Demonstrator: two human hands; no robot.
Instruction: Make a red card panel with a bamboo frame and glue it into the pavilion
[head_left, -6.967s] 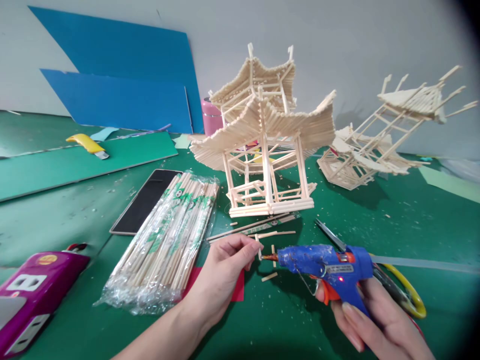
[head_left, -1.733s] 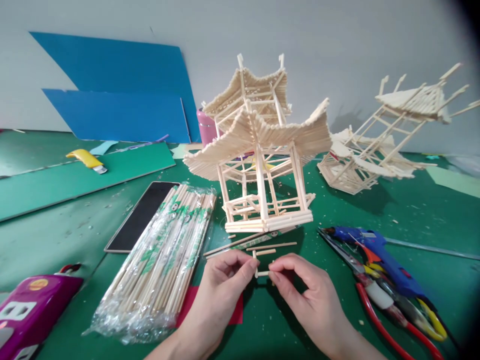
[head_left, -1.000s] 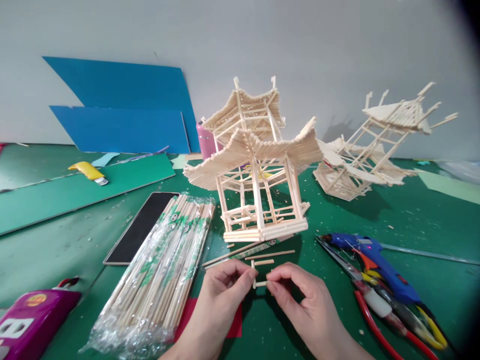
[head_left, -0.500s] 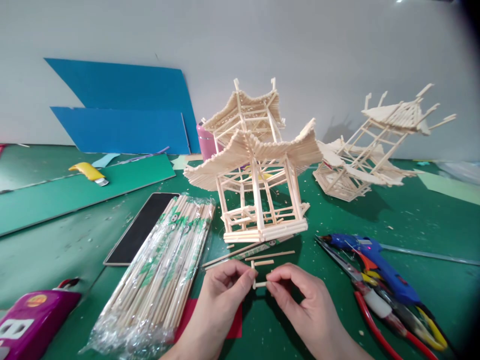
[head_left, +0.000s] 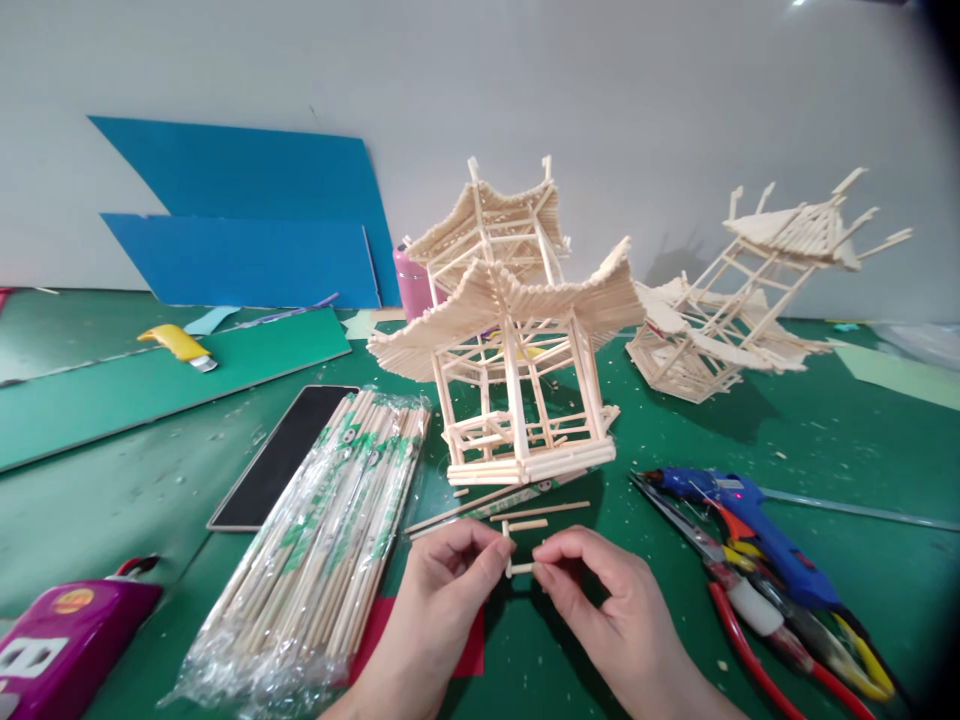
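Observation:
My left hand pinches a short upright wooden stick between thumb and fingers. In my right hand is the end of a second short wooden stick, lying level, its other end touching the lower part of the upright one. Another short stick shows just above, near the top of the upright piece; whether it is joined cannot be told. Right behind my hands stands a two-tiered pavilion model made of wooden sticks. Loose sticks lie at its base.
A plastic-wrapped bundle of chopsticks overlaps a dark phone-like slab on the left. At right lie a blue glue gun and red-handled pliers. A second stick model tilts behind. A purple power strip sits front left.

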